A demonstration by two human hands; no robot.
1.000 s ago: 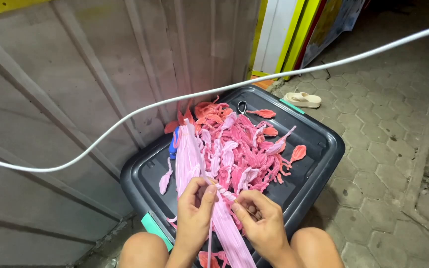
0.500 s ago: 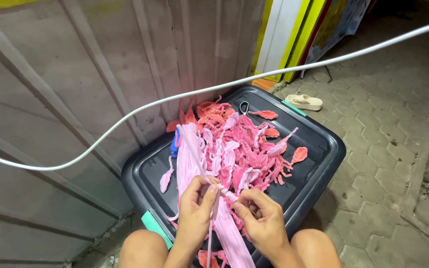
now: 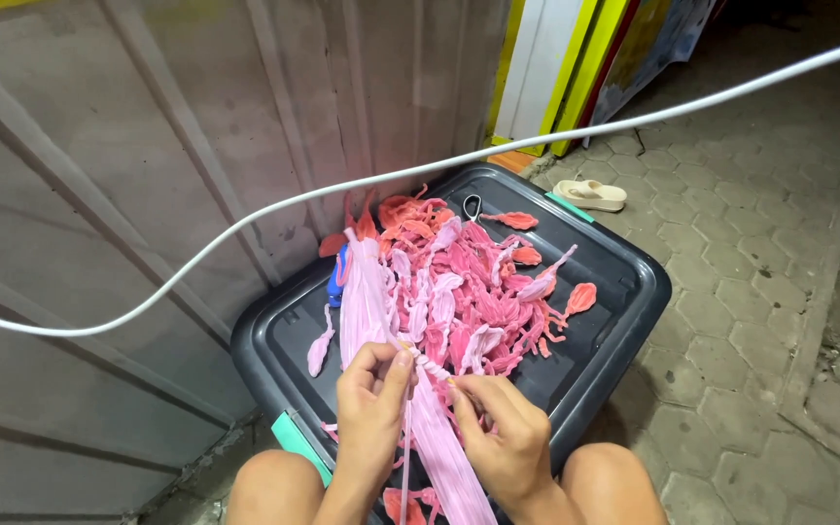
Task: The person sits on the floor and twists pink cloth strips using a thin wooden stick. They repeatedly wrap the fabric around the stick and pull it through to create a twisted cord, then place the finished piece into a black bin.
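Note:
A dark grey plastic bin lid (image 3: 614, 282) carries a heap of pink and coral fuzzy petal pieces (image 3: 478, 282). A long bundle of pale pink strands (image 3: 367, 292) runs from the heap down between my knees. My left hand (image 3: 371, 413) pinches the bundle at a twisted knot, thumb and fingers closed on it. My right hand (image 3: 503, 433) grips the same bundle just right of the knot. A thin pink thread hangs down between both hands.
A white cable (image 3: 439, 170) sags across the view above the bin. A corrugated metal wall (image 3: 148, 175) stands at left. A blue object (image 3: 339, 277) lies at the heap's left edge. A pale sandal (image 3: 590, 194) rests on the paved floor, near yellow and white boards (image 3: 546, 68).
Both hands stay on the pink bundle; the fingers shifted slightly at the knot. The heap and bin have not moved.

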